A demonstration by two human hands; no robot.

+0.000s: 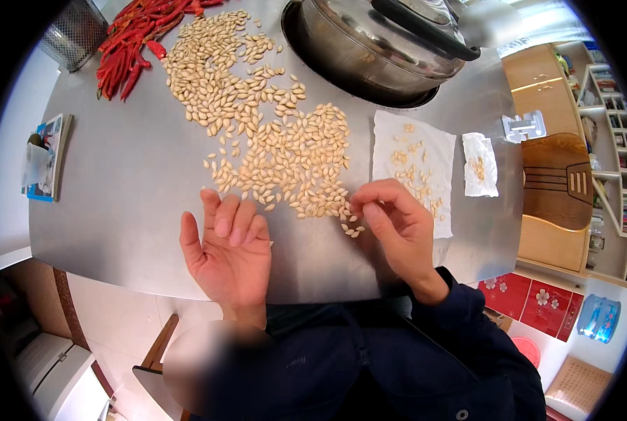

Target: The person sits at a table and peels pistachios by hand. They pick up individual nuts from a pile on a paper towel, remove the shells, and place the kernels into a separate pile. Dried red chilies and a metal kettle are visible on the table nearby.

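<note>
A broad spread of pumpkin seeds [299, 154] lies in a single loose layer over the metal table [131, 182]. My left hand [230, 245] is palm up just below the spread, its fingers half curled but apart, with no seed visible in the palm. At the spread's lower right edge, my right hand [399, 228] has thumb and index finger brought together in a pinch. Whatever is between those fingertips is too small to make out. A few stray seeds [353, 230] lie just under them. Right of the spread, a white paper sheet [385, 168] carries scattered seeds.
Beyond the seeds sits a large lidded steel pot [369, 49], sunk into the table. Dried red chilies [120, 59] and a mesh holder [75, 35] are at the far left. A small folded tissue [476, 144] with bits on it lies right of the sheet, near a wooden chair [555, 161].
</note>
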